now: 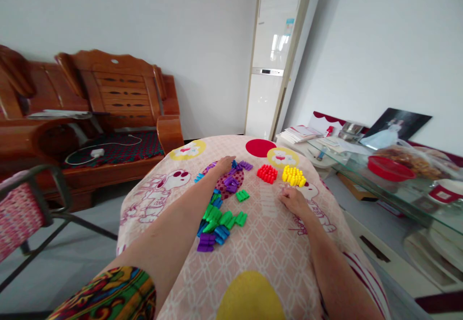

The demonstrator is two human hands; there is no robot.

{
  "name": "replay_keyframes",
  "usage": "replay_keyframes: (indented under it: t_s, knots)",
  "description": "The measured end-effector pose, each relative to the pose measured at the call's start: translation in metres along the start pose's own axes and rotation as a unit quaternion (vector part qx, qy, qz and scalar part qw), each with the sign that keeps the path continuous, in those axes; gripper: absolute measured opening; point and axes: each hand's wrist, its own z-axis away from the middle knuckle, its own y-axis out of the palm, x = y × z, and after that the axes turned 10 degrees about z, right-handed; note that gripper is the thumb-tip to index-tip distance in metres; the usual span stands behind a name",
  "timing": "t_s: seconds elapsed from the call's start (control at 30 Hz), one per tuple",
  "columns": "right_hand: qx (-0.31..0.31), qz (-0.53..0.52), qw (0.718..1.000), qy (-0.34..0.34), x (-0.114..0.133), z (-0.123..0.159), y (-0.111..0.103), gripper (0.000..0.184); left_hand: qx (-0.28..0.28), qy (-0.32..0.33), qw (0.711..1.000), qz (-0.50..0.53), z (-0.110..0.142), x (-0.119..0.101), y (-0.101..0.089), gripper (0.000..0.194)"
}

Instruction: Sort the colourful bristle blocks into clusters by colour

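My left hand reaches to the far side of the round table, fingers stretched out and tips down at a small blue plastic piece. Purple plastic pieces lie close to it. Below my left forearm spreads a loose heap of green pieces, with blue ones and purple ones mixed in. My right hand rests on the cloth, fingers curled closed, their inside hidden. Just beyond it stand a tight group of yellow pieces and a group of red pieces.
A patterned cloth covers the table. To the right, a glass-topped cabinet bears a red bowl, papers and a photo. Wooden seating and a pink woven chair stand at left. A tall white air conditioner is behind.
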Motion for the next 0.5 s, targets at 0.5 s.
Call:
replay_keyframes:
  t_s: [0.5]
  knots:
    - [-0.031,-0.348,0.937,-0.009,0.039,0.01,0.003,0.033,0.103,-0.009,0.944,0.312,0.053,-0.058,0.019,0.028]
